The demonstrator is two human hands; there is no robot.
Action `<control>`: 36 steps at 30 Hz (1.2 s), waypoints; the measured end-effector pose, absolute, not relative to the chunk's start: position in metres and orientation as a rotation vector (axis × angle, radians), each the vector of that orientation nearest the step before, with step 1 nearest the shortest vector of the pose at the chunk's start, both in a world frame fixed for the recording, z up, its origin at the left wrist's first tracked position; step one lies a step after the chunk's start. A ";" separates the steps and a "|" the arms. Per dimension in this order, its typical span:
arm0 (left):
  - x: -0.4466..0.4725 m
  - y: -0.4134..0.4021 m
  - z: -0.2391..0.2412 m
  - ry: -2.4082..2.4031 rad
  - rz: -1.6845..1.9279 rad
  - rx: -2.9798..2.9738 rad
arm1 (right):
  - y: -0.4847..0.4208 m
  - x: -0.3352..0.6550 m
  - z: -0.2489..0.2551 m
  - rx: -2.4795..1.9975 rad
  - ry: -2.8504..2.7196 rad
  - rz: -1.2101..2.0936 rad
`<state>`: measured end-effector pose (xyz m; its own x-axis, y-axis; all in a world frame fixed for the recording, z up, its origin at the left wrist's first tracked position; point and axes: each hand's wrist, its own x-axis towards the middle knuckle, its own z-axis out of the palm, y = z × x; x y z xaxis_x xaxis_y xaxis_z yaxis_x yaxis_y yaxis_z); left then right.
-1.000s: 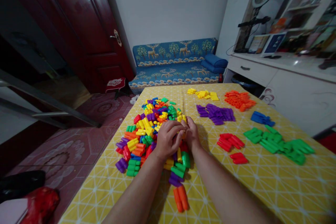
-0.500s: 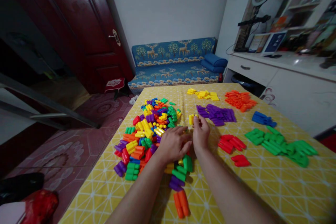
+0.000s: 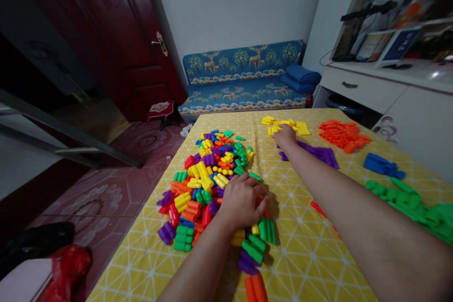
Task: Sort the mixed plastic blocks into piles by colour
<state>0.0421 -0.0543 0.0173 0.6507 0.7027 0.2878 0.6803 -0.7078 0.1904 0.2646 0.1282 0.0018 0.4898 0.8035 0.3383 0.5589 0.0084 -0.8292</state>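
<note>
A mixed heap of plastic bullet-shaped toy blocks (image 3: 201, 174) in several colours lies on the left part of the table. My left hand (image 3: 244, 200) rests palm down at the heap's right edge, thumb apart from the fingers; what lies under the palm is hidden. Stretched far forward, my right hand (image 3: 285, 137) is at the group of yellow toy blocks (image 3: 302, 128). Its fingers are closed around a yellow toy block (image 3: 272, 130), partly covered by the hand. Purple blocks (image 3: 323, 155) lie just beside the right wrist.
Orange blocks (image 3: 343, 135), blue blocks (image 3: 382, 165) and green blocks (image 3: 406, 200) lie in separate groups on the right. Red blocks (image 3: 318, 208) are mostly behind my right forearm. A yellow patterned cloth (image 3: 293, 255) covers the table. A blue sofa (image 3: 240, 80) stands beyond it.
My right hand has moved forward and right from beside the heap to the yellow group, carrying a yellow block. The left hand stays on the heap's edge. The view has shifted slightly.
</note>
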 end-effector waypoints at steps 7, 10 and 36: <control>0.044 -0.055 0.017 1.207 0.512 2.811 | 0.094 0.221 -0.009 -1.656 -1.557 0.379; 0.044 -0.055 0.018 1.210 0.516 2.820 | 0.067 0.199 -0.013 -1.589 -1.753 0.434; 0.033 -0.063 0.026 0.832 1.234 2.296 | -0.071 0.191 -0.044 -1.375 -1.201 0.651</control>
